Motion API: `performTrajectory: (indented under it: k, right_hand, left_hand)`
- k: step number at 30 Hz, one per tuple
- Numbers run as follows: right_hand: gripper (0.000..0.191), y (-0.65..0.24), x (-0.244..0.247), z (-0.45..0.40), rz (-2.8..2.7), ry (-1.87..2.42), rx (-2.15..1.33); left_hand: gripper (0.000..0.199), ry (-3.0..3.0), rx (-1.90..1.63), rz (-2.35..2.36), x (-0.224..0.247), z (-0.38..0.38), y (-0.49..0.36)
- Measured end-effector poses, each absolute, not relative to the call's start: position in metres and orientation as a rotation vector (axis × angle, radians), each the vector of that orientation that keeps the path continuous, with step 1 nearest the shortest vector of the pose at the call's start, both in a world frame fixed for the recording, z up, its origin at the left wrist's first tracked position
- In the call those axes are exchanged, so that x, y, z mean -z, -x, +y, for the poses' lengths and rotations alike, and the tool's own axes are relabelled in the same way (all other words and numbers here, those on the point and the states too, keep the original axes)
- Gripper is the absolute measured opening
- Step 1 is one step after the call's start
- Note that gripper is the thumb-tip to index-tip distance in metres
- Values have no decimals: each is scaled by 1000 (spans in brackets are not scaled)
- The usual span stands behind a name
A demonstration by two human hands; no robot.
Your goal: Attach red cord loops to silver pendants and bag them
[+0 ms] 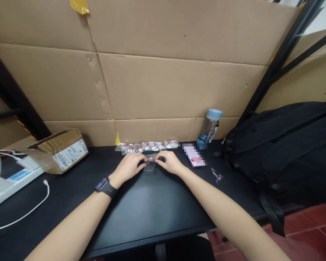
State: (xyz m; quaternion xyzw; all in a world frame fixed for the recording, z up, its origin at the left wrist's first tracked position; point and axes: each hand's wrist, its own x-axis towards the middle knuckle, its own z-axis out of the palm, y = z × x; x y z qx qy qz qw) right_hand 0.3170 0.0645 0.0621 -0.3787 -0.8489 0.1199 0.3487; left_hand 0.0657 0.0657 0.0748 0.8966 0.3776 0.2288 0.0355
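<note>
Between my two hands is a small clear plastic bag (150, 166) with a bit of red at its top, low over the black table. My left hand (130, 166), with a dark watch on the wrist, pinches the bag's left edge. On the other side my right hand (168, 161) pinches the right edge, fingers bent. What the bag contains is too small to make out. Just beyond my hands lies a row of several clear packets (154, 146) holding silvery round pieces with red marks.
An opened cardboard box (67, 154) stands at the left by a white power strip (19, 185) and a white cable (47, 192). To the right are a phone (193, 155), a bottle (208, 128), a keychain (218, 177) and a black backpack (288, 145). Cardboard (152, 83) walls the back.
</note>
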Motion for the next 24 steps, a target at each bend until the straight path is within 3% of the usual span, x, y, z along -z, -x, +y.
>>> performTrajectory:
  k: [14,20,24]
  right_hand:
    - [17,-327,-52,71,-1758,1056,-919]
    - [48,-324,-48,66,-1778,1165,-837]
    - [30,-320,-52,62,-1976,1173,-694]
  left_hand:
    - [26,-2158,-765,1312,-75,67,-69]
    - [25,-2189,-700,1481,-75,58,-79]
    - [23,-2231,-700,1609,-71,50,-87]
